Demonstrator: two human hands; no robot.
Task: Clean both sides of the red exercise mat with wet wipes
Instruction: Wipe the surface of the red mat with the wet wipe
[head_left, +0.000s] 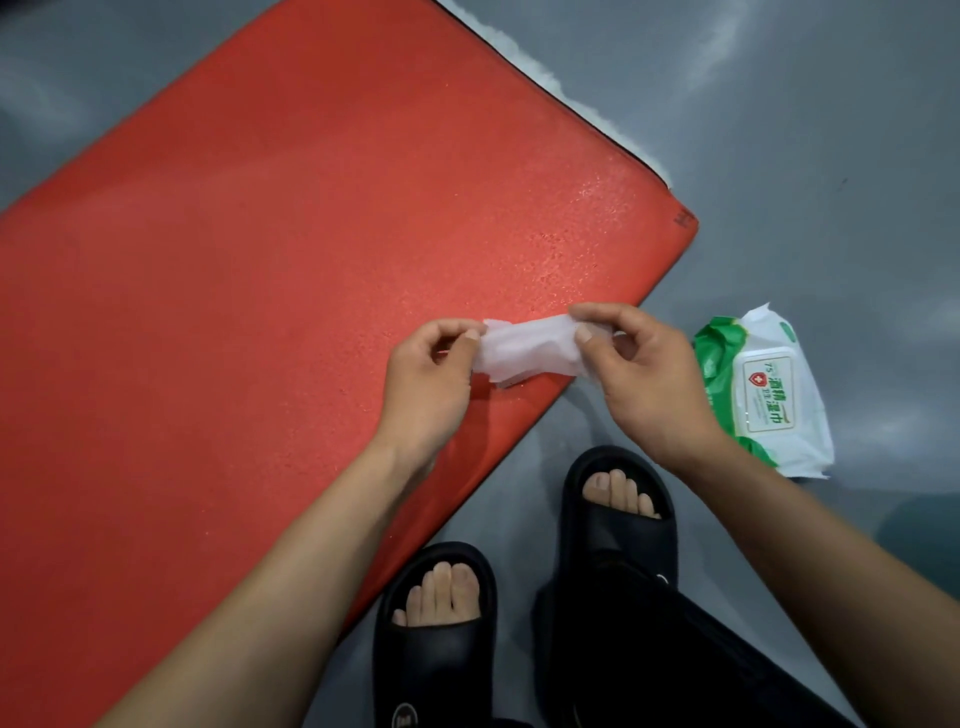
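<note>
The red exercise mat (270, 270) lies flat on the grey floor and fills the left and middle of the head view, its near right corner toward my feet. A crumpled white wet wipe (527, 348) hangs stretched between my two hands just above the mat's right edge. My left hand (431, 379) pinches its left end between thumb and fingers. My right hand (639, 374) pinches its right end the same way. The green and white wet wipe pack (763, 400) lies on the floor right of my right hand, lid shut.
My two feet in black slides (618, 525) stand on the grey floor (831, 156) just below the mat's right edge. A strip of white fluffy material (587, 109) shows along the mat's far right edge.
</note>
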